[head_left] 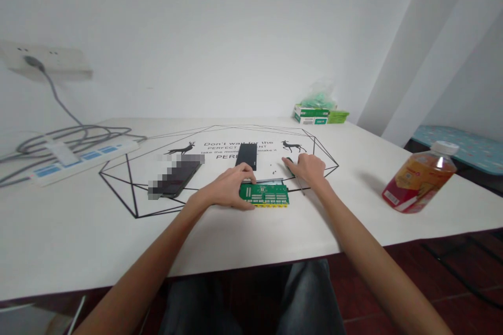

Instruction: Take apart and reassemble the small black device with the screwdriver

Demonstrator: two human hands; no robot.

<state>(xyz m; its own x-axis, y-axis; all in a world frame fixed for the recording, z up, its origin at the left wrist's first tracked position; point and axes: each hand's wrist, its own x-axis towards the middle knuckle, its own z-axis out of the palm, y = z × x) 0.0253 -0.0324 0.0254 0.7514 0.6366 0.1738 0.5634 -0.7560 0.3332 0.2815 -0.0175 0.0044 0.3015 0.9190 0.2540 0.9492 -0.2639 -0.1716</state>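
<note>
A green circuit board (267, 193) with a yellow strip along its near edge sits on the white table, a silvery metal part just behind it. My left hand (228, 188) grips the board's left end between thumb and fingers. To its right, my right hand (310, 167) has its fingers closed on the dark handle of a screwdriver (290, 161), whose thin shaft points back toward me, close to the table. Beyond the board lies a flat black rectangular cover (247, 157). A few tiny dark pieces, perhaps screws (274, 171), are scattered between the cover and my right hand.
A dark phone (178, 178), partly pixelated, lies left of my left hand. Farther left are a white power strip (90, 159) and coiled grey cable. A drink bottle (420, 178) stands at the right. Green-and-white boxes (312, 114) sit at the back by the wall.
</note>
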